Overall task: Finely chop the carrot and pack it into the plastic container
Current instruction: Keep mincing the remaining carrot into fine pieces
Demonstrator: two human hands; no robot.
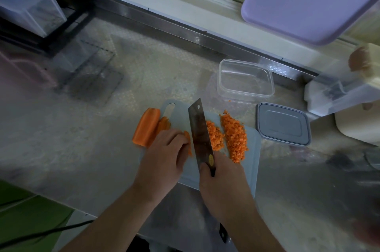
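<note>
A pale cutting board [251, 149] lies on the steel counter. My right hand [223, 181] grips the handle of a cleaver [200, 132], whose blade stands edge-down on the board. My left hand [164, 153] holds thin carrot strips [188, 141] with curled fingers, right against the blade's left side. Two piles of finely chopped carrot [232, 136] lie to the right of the blade. A large uncut carrot piece [145, 128] and a sliced piece [163, 125] rest at the board's left edge. The clear plastic container [245, 79] stands open behind the board, with its grey lid [283, 123] to the right.
A purple board [308, 0] leans at the back right above the counter's raised edge. White boxes [337, 95] and a cream tub [357, 126] crowd the right side. A clear bin [28, 5] on a dark rack sits at the far left.
</note>
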